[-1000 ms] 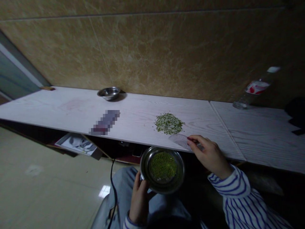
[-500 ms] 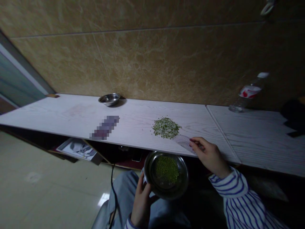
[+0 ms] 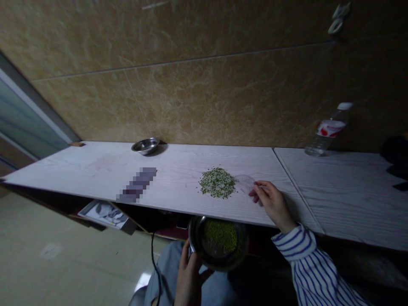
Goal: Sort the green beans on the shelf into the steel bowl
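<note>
A loose pile of green and white grains [image 3: 218, 182] lies on the white wood-grain tabletop [image 3: 178, 174]. At its right edge is a clear, thin plastic protractor [image 3: 245, 183], pinched in the fingers of my right hand [image 3: 270, 199]. Below the table's front edge, my left hand [image 3: 190, 270] grips the rim of a steel bowl [image 3: 244, 242] over my lap. Green grains [image 3: 221, 236] cover part of the bowl's bottom.
A smaller steel bowl [image 3: 145, 146] stands near the wall. A pixelated flat item [image 3: 137, 185] lies left of the pile. At the right stands a clear bottle [image 3: 328, 129]. An open drawer [image 3: 105, 212] holds papers below the table; a black cable [image 3: 154, 263] hangs nearby.
The view has tilted up a little. My right hand and the protractor have moved back from the table's front edge to the pile's right side. My left hand still holds the bowl.
</note>
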The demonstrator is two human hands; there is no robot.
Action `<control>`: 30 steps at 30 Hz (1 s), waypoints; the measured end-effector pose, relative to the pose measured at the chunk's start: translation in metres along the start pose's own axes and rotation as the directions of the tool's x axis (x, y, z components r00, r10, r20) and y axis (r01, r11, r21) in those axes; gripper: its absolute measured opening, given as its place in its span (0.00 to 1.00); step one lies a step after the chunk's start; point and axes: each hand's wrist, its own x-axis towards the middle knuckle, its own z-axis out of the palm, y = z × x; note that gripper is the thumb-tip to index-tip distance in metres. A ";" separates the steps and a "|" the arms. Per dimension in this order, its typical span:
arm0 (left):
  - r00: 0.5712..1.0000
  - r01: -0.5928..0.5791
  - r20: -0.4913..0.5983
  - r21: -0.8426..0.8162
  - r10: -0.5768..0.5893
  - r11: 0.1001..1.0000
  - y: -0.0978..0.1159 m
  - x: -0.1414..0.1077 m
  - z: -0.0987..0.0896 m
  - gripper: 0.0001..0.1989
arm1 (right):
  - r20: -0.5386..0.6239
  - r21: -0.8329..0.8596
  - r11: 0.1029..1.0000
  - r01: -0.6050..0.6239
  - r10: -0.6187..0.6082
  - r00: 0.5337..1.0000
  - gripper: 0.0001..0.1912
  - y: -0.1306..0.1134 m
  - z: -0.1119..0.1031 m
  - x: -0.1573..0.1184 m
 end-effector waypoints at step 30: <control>0.997 0.053 -0.052 -0.097 -0.059 0.994 0.019 0.042 -0.017 0.33 | -0.035 -0.152 0.984 -0.093 0.089 0.995 0.26 -0.004 0.000 0.008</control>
